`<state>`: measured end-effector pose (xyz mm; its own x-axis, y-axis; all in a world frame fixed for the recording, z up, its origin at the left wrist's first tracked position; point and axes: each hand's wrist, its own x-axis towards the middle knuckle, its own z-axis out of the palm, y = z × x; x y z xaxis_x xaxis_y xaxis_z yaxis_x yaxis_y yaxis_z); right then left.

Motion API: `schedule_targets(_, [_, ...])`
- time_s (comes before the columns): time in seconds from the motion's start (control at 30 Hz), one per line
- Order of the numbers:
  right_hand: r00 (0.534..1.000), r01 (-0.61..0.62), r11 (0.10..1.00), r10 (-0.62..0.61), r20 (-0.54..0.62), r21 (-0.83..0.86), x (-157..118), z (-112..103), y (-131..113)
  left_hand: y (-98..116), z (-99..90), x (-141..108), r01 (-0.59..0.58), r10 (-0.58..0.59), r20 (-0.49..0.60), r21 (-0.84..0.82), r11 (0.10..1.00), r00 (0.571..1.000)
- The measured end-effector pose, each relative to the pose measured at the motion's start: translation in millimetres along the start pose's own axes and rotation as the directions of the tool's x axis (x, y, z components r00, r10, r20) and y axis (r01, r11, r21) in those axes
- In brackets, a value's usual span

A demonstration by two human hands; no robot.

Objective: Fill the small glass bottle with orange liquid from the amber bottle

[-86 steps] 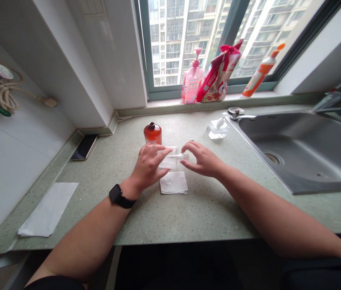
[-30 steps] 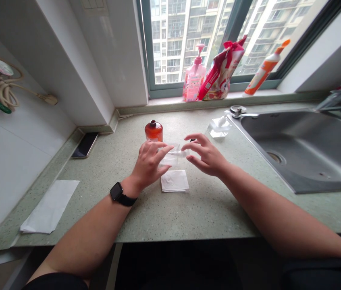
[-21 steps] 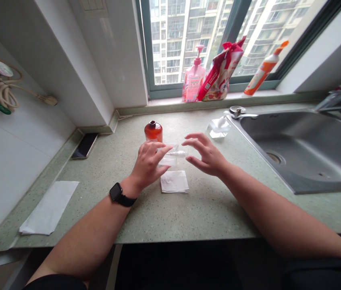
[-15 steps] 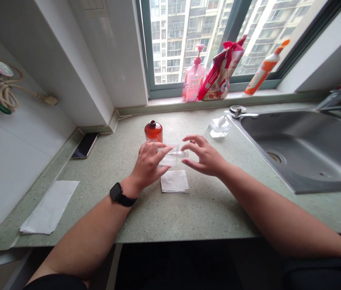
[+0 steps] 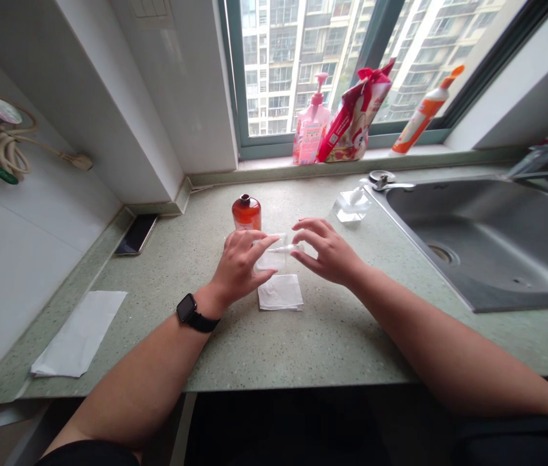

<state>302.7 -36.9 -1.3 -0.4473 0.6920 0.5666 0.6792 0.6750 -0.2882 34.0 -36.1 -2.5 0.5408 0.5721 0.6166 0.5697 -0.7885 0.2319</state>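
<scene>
While the two hands are working low over the counter (image 5: 332, 349), the left hand (image 5: 239, 270) is arching over a small clear plastic piece (image 5: 271, 260) and the right hand (image 5: 327, 252) is curving toward its slim, nozzle-like end. The left fingers (image 5: 259, 243) are lying close over the piece, and the right fingertips (image 5: 298, 223) are spread around that end; neither set is visibly clamped, and the view does not settle whether either is gripping. The piece is sitting between the hands, just above a folded tissue (image 5: 280, 292), though its outline is faint and its exact form is hard to read. Directly behind the left hand, an amber bottle (image 5: 247, 215) is standing upright with its neck open and nothing fitted on it. So far, the clear piece and bottle are remaining apart. Farther right, a clear pump bottle (image 5: 352, 208) is standing near the sink (image 5: 478, 239), and a phone (image 5: 136, 234) and a paper sheet (image 5: 78, 333) are lying to the left.
</scene>
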Motion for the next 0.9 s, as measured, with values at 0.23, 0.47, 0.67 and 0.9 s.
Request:
schedule_targets(0.23, [0.999, 0.034, 0.999, -0.034, 0.004, 0.006, 0.4, -3.0, 1.4, 1.5, -2.0, 0.3, 0.022, -0.022, -0.004, -0.025, 0.999, 1.0])
schedule_targets(0.47, [0.998, 0.065, 0.998, -0.065, 0.0, 0.017, 2.0, -7.4, -2.2, 1.1, -0.7, 0.0, 0.008, -0.009, -0.011, -0.036, 0.999, 1.0])
schedule_targets(0.67, [0.991, 0.105, 0.994, -0.107, -0.076, -0.022, 0.9, -2.4, -2.0, 1.2, -0.7, 0.3, 0.016, -0.016, 0.007, -0.026, 1.0, 1.0])
schedule_targets(0.9, [0.979, 0.13, 0.991, -0.131, -0.156, -0.02, 0.7, -2.2, -6.1, 0.9, -1.4, -0.6, 0.007, -0.006, 0.007, -0.036, 0.999, 1.0])
